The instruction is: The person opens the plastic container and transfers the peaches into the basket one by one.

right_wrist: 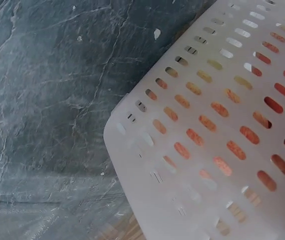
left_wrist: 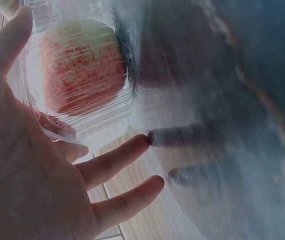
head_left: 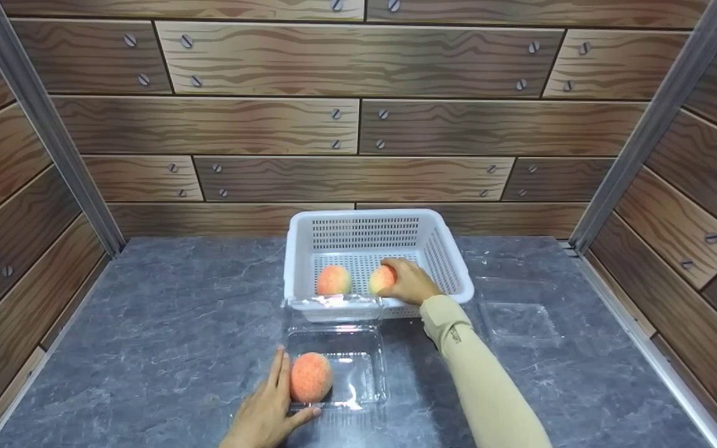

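Observation:
A white perforated basket holds two peaches. My right hand reaches over its near rim and grips the right-hand peach, fingers curled over its top and side. Just left of it in the basket lies another peach. In front stands a clear plastic clamshell box, its lid raised against the basket. One peach sits in the box's left part. My left hand rests along the box's left side with straight fingers, thumb at the front edge. The right wrist view shows the basket wall, the hand hidden.
Another clear plastic box lies on the right of the grey marbled table. Wood-patterned walls enclose the back and both sides, with metal posts at the corners.

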